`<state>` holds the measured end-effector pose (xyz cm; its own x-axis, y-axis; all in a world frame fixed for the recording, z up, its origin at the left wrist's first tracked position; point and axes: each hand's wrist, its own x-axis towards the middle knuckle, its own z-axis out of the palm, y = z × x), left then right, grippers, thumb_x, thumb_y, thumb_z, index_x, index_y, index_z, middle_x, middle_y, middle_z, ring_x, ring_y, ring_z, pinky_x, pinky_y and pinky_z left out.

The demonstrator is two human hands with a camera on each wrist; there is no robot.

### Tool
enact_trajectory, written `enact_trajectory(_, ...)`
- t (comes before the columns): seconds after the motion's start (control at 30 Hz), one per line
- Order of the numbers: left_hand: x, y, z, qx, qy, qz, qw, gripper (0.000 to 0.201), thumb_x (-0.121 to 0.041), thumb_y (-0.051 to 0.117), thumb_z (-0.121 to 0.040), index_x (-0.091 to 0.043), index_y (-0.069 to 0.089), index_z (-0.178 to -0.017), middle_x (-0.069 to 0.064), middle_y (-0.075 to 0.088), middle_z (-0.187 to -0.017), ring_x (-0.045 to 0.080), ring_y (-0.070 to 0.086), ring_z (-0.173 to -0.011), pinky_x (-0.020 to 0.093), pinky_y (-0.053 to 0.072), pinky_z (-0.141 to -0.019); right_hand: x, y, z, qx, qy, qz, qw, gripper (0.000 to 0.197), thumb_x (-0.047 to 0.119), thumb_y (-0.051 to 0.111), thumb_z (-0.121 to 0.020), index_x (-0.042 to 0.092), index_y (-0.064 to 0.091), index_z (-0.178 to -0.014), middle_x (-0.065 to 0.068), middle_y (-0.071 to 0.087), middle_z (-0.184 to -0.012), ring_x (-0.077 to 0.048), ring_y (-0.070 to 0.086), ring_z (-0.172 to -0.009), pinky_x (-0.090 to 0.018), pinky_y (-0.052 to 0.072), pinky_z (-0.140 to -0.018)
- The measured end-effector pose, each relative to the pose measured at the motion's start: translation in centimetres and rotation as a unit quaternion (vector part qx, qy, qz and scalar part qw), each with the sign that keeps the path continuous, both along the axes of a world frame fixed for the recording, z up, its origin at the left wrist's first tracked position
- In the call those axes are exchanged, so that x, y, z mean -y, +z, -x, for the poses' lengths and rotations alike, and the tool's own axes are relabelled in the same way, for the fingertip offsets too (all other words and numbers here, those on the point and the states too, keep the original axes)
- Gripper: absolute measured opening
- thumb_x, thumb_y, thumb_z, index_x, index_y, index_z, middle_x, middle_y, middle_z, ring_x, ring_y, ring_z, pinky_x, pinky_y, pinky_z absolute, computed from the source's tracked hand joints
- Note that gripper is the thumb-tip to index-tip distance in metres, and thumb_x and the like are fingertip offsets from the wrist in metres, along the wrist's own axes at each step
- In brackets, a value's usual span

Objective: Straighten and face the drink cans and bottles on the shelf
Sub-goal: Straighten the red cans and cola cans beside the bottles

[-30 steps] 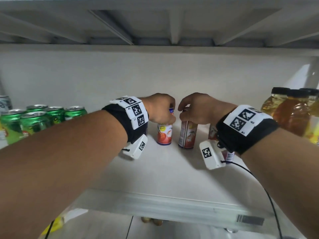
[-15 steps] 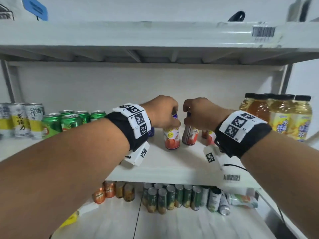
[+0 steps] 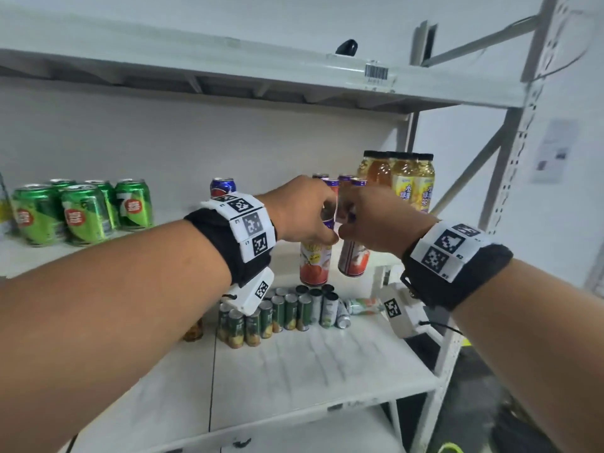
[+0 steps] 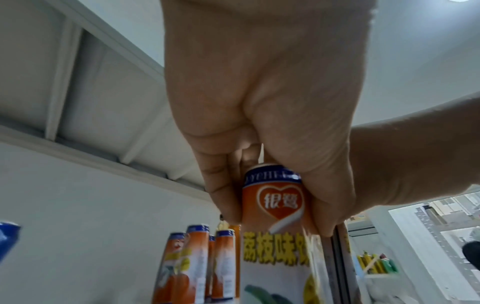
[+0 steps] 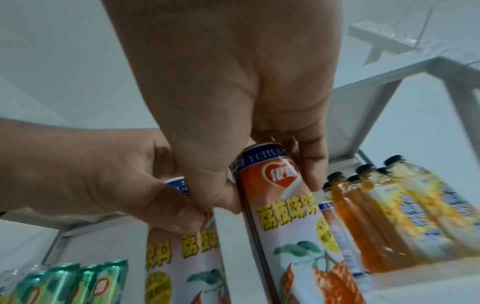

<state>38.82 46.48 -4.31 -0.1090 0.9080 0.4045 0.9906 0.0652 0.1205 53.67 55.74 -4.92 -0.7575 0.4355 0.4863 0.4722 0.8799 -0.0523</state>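
Observation:
Two slim orange-and-white lychee drink cans are side by side near the front edge of the middle shelf [image 3: 183,243]. My left hand [image 3: 322,235] grips the left can [image 3: 315,266] round its blue top from above. In the left wrist view its heart logo faces the camera on the left can [image 4: 276,236]. My right hand [image 3: 348,230] grips the top of the right can [image 3: 353,261], which tilts slightly. The right wrist view shows the right can [image 5: 288,222] and the left can [image 5: 182,257] with both thumbs nearly touching. Whether the cans' bases rest on the shelf is hidden.
More lychee cans [image 3: 344,181] stand behind, with amber bottles [image 3: 411,181] at the right. A blue can [image 3: 222,188] and several green cans [image 3: 85,210] stand to the left. The lower shelf [image 3: 327,361] holds rows of cans [image 3: 277,312] and one lying can [image 3: 362,305].
Both hands have drawn their cans forward from deep on the shelf to its front edge. The head view has pulled back, showing the lower shelf.

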Motion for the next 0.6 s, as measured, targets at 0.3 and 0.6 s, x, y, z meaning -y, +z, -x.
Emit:
enact_trajectory(0.3,-7.3,-7.8,-8.2,0.048,-0.011,0.071,0.996,0.042,-0.046,0.093,-0.075,-0.019,0.075,-0.103,-0.010,0.061,-0.093,0.018,0.062,-0.090,0.031,0.049,-0.075,-5.8,-7.8,-9.2,0.040,-0.075,0.077,0.993,0.029,0.027,0.078,-0.082,0.012,0.070,-0.105,-0.010,0.068,-0.099,-0.023,0.051,-0.090,-0.031,0.042,-0.073)
enact_trajectory(0.6,-19.7,-18.6,-18.6,0.097,0.001,0.150,0.984,0.039,-0.042,0.090,-0.075,-0.018,0.075,-0.103,-0.008,0.061,-0.092,0.018,0.060,-0.088,0.029,0.043,-0.072,-17.1,-18.8,-20.9,0.077,-0.088,0.198,0.973,0.031,0.025,0.076,-0.085,0.013,0.067,-0.112,-0.011,0.060,-0.106,-0.025,0.055,-0.094,-0.032,0.041,-0.074)
